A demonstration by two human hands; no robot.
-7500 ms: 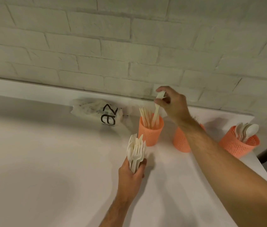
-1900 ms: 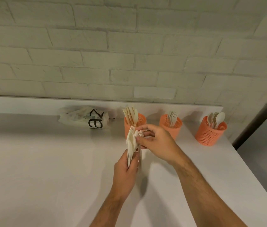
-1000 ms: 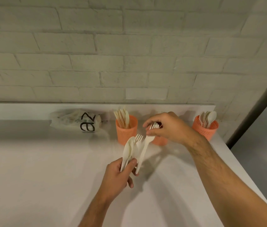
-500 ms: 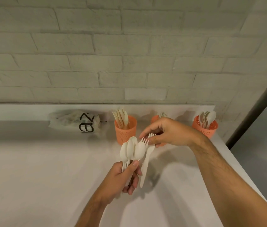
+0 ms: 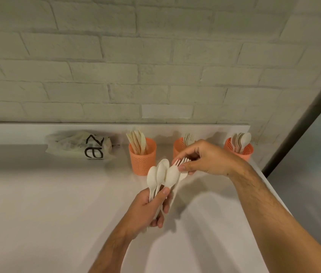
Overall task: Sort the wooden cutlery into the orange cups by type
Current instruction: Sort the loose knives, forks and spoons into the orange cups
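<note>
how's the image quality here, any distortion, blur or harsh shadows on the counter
Head view: wide-angle bending curves the brick courses and the counter edge; dim, warm light with no glare; soft shadows fall on the counter below the right hand and left hand; the spoons and the fork in the right hand's grip look slightly soft; the three orange cups read clearly.

Single head cam is looking forward and down, close over the hands, facing counter (image 5: pixel 37 194) and brick wall (image 5: pixel 116 56).

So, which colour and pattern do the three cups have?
Orange, with a fine mesh of small holes; the left cup in the head view shows it best.
</note>
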